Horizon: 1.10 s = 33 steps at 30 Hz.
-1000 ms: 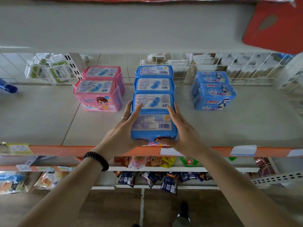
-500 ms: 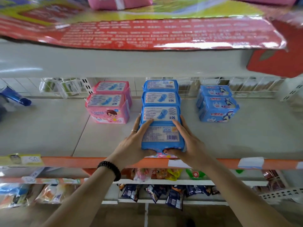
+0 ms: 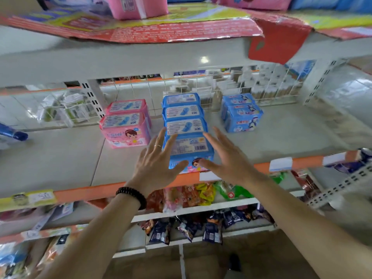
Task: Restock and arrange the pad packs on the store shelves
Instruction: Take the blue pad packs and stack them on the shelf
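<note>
Both hands are spread wide with straight fingers, the left hand (image 3: 156,165) and right hand (image 3: 226,161) flanking the front blue pack (image 3: 189,151) without gripping it. That pack stands at the shelf (image 3: 60,158) edge, heading a row of blue packs (image 3: 184,117), pink packs (image 3: 126,125) beside.
</note>
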### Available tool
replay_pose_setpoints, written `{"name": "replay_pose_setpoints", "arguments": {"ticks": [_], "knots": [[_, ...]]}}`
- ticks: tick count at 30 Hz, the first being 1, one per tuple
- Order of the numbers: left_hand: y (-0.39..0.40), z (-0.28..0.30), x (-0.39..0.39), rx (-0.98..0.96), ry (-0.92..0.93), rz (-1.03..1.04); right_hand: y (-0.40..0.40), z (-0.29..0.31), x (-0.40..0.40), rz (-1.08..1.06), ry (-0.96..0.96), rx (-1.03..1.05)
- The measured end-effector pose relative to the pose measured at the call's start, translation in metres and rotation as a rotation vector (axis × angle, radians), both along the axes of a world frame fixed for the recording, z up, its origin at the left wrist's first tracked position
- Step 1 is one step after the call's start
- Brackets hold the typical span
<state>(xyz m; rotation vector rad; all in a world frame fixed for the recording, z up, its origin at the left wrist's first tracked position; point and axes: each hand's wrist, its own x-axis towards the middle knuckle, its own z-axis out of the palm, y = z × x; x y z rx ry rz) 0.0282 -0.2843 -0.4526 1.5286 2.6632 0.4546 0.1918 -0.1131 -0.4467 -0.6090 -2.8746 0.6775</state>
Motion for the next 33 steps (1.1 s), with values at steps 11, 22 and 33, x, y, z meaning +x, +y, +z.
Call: {"name": "replay_pose_setpoints", "arguments": {"ticks": [11,22,33], "knots": [[-0.021,0.041,0.066,0.292,0.152,-0.101,-0.042,0.034,0.044,-0.028,0.258,0.047],[-0.004,0.110,0.150,0.394,0.251,0.036,-0.018,0.087,0.105,0.080,0.495,0.094],[0.076,0.167,0.267,0.543,0.350,-0.047,0.061,0.155,0.225,0.121,0.713,0.183]]}}
